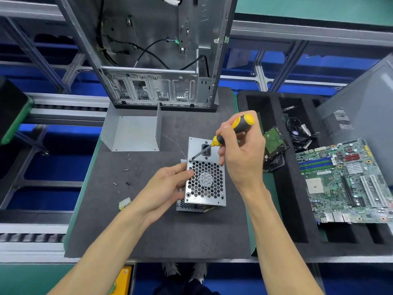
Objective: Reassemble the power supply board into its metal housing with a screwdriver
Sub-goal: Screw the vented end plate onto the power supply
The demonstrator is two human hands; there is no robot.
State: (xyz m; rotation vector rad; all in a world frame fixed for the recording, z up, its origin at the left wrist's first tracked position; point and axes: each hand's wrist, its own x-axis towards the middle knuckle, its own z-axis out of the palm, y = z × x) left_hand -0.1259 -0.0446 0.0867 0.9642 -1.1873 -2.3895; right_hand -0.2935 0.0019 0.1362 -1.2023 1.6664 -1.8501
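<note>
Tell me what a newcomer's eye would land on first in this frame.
Probably the yellow-and-black screwdriver in the right hand, its tip at the upper-left corner of the power supply housing, mid-mat, which the left hand steadies. Next, the green motherboard on the right and the open computer case behind.

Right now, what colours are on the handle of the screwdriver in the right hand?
Yellow and black handle of the screwdriver, gripped by the right hand; head view.

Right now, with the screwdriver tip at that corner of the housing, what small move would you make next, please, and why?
Probably keep turning the screwdriver: its tip sits in the upper-left corner hole of the housing, the right hand grips the handle, and the left hand steadies the side.
</note>
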